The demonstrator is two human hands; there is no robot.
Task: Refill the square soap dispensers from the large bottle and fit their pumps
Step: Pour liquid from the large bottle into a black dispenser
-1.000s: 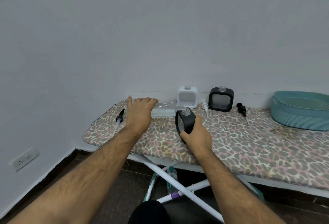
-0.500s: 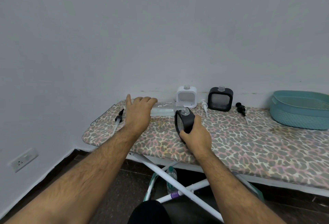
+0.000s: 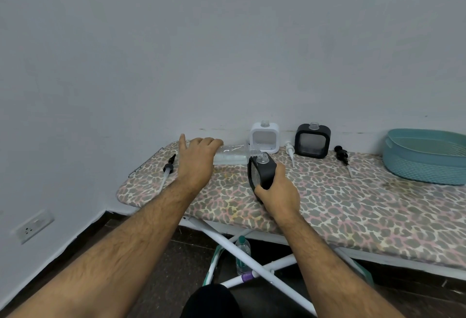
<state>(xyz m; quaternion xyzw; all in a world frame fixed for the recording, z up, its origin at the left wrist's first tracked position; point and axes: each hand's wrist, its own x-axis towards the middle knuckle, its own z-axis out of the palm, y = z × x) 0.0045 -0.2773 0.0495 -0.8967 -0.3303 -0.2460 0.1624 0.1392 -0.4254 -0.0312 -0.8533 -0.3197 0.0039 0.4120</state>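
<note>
Over the leopard-print ironing board (image 3: 340,204), the left hand (image 3: 195,163) grips a clear plastic bottle (image 3: 233,155) tipped sideways, mouth at the neck of the tilted black square dispenser (image 3: 261,171) gripped by the right hand (image 3: 276,191).

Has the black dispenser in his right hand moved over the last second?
No. The black dispenser sits just as far below the white dispenser as before.

head-worn view, facing forward, angled downward
</note>
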